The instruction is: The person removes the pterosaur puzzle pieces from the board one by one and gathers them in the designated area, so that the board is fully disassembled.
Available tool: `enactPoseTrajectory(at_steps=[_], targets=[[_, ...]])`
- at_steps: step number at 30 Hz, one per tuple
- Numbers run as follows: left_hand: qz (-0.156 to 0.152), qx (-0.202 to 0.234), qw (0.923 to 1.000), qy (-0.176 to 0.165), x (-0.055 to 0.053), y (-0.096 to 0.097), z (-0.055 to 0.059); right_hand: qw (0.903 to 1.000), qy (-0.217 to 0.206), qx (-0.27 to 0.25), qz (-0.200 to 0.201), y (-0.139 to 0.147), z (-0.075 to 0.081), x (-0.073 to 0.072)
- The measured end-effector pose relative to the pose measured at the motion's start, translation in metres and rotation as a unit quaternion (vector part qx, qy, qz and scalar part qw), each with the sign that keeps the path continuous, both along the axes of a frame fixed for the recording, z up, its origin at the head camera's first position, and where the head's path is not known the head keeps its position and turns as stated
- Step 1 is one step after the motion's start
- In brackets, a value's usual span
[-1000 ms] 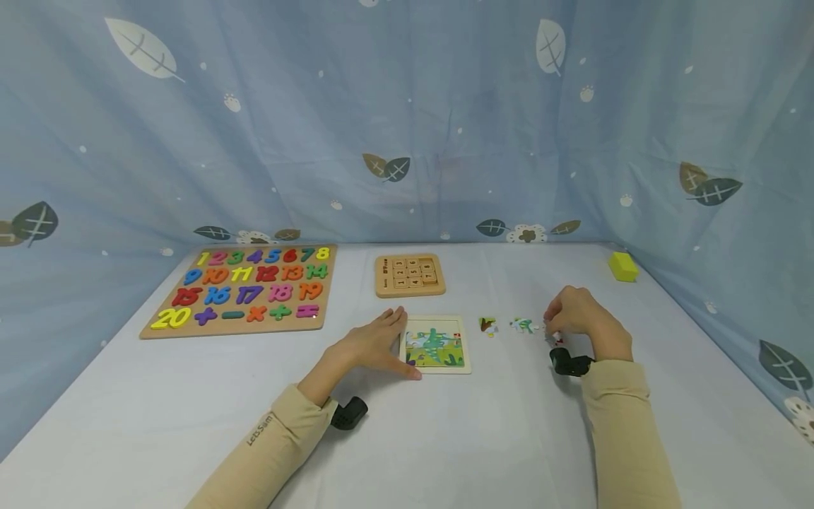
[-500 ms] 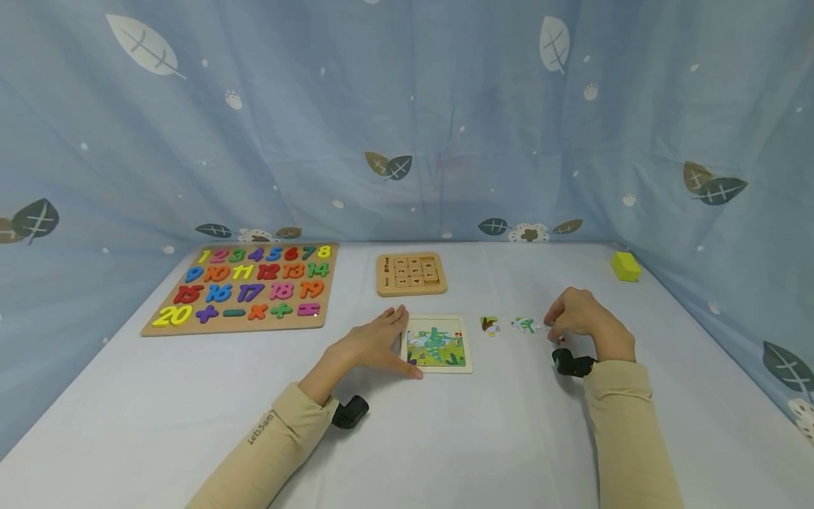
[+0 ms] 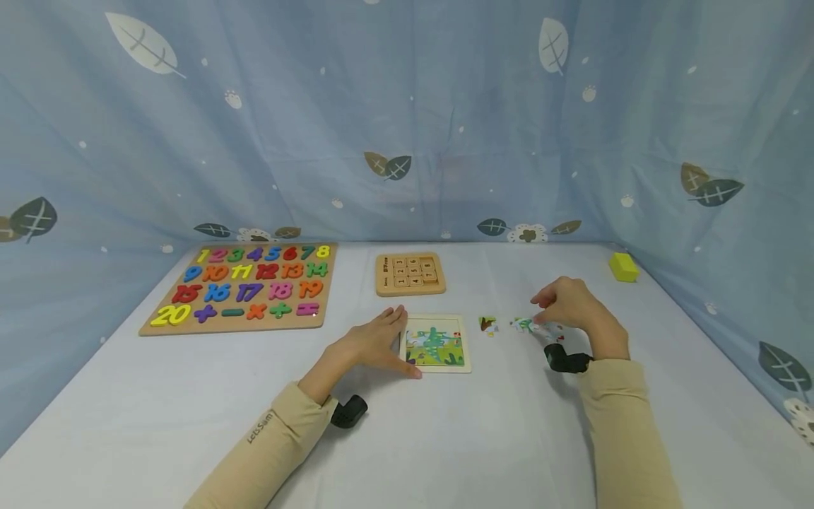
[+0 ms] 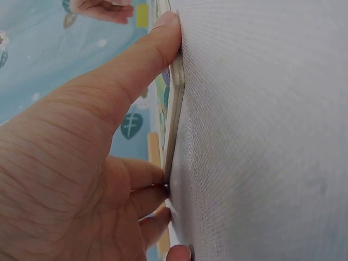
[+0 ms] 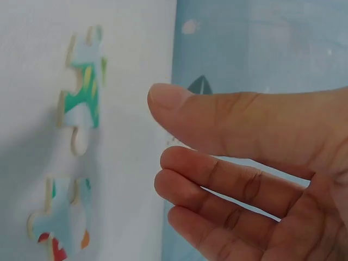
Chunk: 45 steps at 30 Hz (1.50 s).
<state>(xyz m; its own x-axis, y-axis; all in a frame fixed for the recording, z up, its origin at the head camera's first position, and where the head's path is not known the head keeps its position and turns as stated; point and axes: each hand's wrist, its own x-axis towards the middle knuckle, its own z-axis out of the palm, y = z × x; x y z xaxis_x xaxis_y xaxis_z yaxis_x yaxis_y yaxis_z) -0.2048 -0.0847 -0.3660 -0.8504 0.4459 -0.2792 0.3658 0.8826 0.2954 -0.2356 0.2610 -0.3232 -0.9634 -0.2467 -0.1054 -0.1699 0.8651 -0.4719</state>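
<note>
My left hand (image 3: 375, 344) rests along the left side of a small dinosaur jigsaw board (image 3: 435, 346), thumb at its near corner and fingertips touching its edge. In the left wrist view, these fingers meet the board's pale wooden rim (image 4: 175, 103). My right hand (image 3: 575, 311) hovers over the loose pieces to the right. Nothing shows between its thumb and fingers in the right wrist view. Below it lie a green-and-pale-blue puzzle piece (image 5: 81, 100) and a pale piece with a red patch (image 5: 62, 225). Another piece, brown and green (image 3: 488, 325), lies nearer the board.
A wooden number board (image 3: 242, 290) with colourful numerals lies at the far left. Behind the jigsaw board is a wooden sliding number puzzle (image 3: 410, 274). A yellow-green block (image 3: 624, 267) stands at the far right, by the blue leaf-patterned curtain (image 3: 407, 120).
The right hand has shifted left and slightly up off the rightmost piece, its thumb and fingers now apart above the pieces. The left hand has kept its place on the board.
</note>
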Motion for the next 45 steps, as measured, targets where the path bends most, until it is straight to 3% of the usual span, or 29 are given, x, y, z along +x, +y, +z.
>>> enactPoseTrajectory(at_steps=[17, 23, 30, 37, 45], targets=[[-0.002, 0.007, 1.0000, -0.001, 0.001, 0.001, 0.001, 0.9954, 0.017, -0.063, 0.071, -0.049, -0.004, -0.002], [-0.006, 0.009, 0.9999, 0.001, 0.000, 0.000, 0.000, 0.9953, 0.022, -0.055, 0.077, -0.070, 0.001, 0.005], [-0.004, 0.007, 1.0000, 0.002, 0.000, 0.000, 0.000, 0.9909, 0.032, -0.045, 0.123, -0.101, 0.001, 0.011], [0.003, 0.005, 1.0000, -0.006, 0.002, 0.000, 0.001, 0.9844, 0.043, -0.041, 0.165, -0.129, -0.010, 0.017], [-0.001, 0.008, 1.0000, -0.001, 0.002, -0.001, 0.001, 0.9828, 0.038, -0.005, 0.181, -0.155, -0.022, 0.025]])
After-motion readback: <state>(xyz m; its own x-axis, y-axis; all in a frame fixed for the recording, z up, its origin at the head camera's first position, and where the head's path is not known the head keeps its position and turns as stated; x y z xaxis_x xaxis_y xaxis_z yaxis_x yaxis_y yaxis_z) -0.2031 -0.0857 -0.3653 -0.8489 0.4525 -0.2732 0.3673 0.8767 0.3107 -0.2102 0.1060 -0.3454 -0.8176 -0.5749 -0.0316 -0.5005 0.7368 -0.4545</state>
